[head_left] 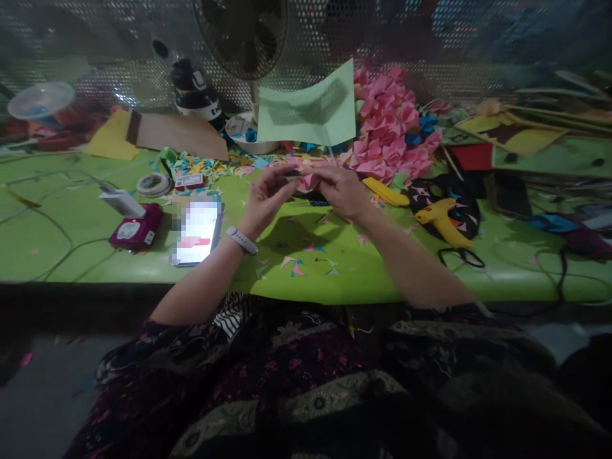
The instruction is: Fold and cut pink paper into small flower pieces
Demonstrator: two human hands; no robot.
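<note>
Between my two hands is a small piece of pink paper (306,182), held by the fingertips above the green table. My left hand (268,196), with a white band (241,240) at the wrist, has its fingers curled and its thumb reaching toward the paper. The fingers of my right hand (343,192) are closed on the paper's other side. Parts of the paper are hidden behind the fingers. Behind my right hand rises a large heap of folded pink paper pieces (387,124). A pale green sheet (308,115) stands curved beyond both hands.
Left of my hands lie a lit phone (197,233), a purple power socket (136,228) with a white plug and a tape roll (153,184). At right are a yellow glue gun (444,220) and scissors handles (461,257). Paper scraps litter the green table (335,280). A fan (241,32) stands behind.
</note>
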